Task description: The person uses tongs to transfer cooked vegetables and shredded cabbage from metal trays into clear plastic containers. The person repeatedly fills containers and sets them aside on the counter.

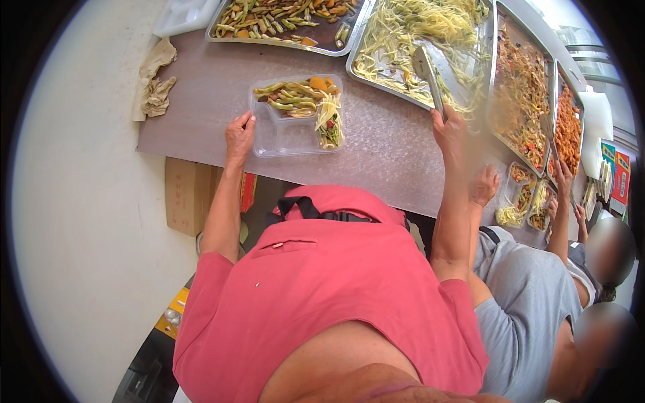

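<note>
Tongs [426,67] clamped in the right hand [449,125] are best kept low over the pale shreds [410,33], while the clear box [289,139] on the table [376,144] is seemingly touched by the left hand [240,138], fingers curled together.

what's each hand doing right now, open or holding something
Left hand: fingers curled beside the clear container; whether its grip is on the edge cannot be told.
Right hand: closed, holding a metal serving utensil.
</note>
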### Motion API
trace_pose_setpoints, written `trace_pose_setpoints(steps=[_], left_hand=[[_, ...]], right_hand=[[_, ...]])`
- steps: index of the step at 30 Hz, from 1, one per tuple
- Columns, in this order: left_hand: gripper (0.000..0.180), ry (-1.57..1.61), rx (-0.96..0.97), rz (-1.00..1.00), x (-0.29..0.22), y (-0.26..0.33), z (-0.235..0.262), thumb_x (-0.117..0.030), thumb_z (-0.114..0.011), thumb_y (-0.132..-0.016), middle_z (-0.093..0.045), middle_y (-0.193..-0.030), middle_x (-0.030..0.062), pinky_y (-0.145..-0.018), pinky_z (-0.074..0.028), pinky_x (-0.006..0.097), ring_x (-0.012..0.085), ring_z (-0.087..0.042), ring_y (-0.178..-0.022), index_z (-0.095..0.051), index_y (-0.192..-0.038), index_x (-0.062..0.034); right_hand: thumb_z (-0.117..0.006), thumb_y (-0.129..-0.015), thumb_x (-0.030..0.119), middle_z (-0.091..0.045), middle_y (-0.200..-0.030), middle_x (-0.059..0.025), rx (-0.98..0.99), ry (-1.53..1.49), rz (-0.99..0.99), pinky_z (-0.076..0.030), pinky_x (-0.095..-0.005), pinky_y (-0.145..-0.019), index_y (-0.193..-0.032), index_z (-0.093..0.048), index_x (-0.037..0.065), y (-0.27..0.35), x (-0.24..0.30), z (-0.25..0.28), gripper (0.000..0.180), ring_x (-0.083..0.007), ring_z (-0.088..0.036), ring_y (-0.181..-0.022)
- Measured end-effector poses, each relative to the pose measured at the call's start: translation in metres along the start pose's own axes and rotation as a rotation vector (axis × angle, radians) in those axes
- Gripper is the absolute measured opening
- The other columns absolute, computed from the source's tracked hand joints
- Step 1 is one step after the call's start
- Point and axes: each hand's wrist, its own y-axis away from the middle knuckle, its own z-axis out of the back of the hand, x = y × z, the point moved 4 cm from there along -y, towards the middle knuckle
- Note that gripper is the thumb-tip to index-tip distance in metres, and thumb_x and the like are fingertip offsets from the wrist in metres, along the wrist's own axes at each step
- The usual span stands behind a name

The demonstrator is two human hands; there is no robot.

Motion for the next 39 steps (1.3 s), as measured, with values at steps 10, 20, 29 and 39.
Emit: trace_pose_setpoints(steps=[10,20,29,39], left_hand=[[0.024,-0.021,0.027,-0.036,-0.037,0.000,-0.036,-0.016,-0.062,-0.084,-0.062,-0.074,0.0160,-0.065,-0.048,0.037,0.0294,-0.062,-0.068,-0.068,-0.100,0.0007],[0.024,-0.011,0.004,-0.016,-0.029,0.006,-0.037,-0.017,-0.063,-0.084,-0.061,-0.074,0.0142,-0.063,-0.048,0.037,0.0282,-0.062,-0.067,-0.068,-0.101,-0.0021],[0.024,-0.001,-0.005,-0.019,-0.026,0.006,-0.039,-0.018,-0.062,-0.084,-0.061,-0.074,0.0134,-0.064,-0.049,0.036,0.0269,-0.062,-0.069,-0.069,-0.101,-0.0026],[0.024,-0.025,-0.001,-0.035,-0.028,0.005,-0.038,-0.017,-0.062,-0.084,-0.061,-0.072,0.0129,-0.063,-0.048,0.036,0.0265,-0.060,-0.066,-0.068,-0.102,-0.0030]], right_hand=[[-0.067,-0.081,0.022,-0.049,-0.056,-0.0049,0.098,-0.398,-0.164,-0.041,-0.0293,-0.053,-0.092,-0.066,0.001,0.043,-0.002,-0.008,0.024,-0.0113,-0.046,-0.054],[-0.065,-0.083,0.018,-0.055,-0.060,-0.0149,0.296,-0.299,0.002,-0.044,-0.0357,-0.053,-0.094,-0.063,0.001,0.143,0.047,-0.035,0.020,-0.0226,-0.055,-0.053],[-0.065,-0.082,0.015,-0.053,-0.060,-0.0180,0.272,-0.262,0.064,-0.043,-0.0402,-0.054,-0.084,-0.057,0.000,0.139,0.048,-0.038,0.017,-0.0318,-0.056,-0.054],[-0.065,-0.081,0.011,-0.048,-0.056,-0.0167,0.258,-0.315,0.085,-0.040,-0.0365,-0.048,-0.080,-0.056,-0.001,0.140,0.047,-0.033,0.015,-0.0260,-0.050,-0.048]])
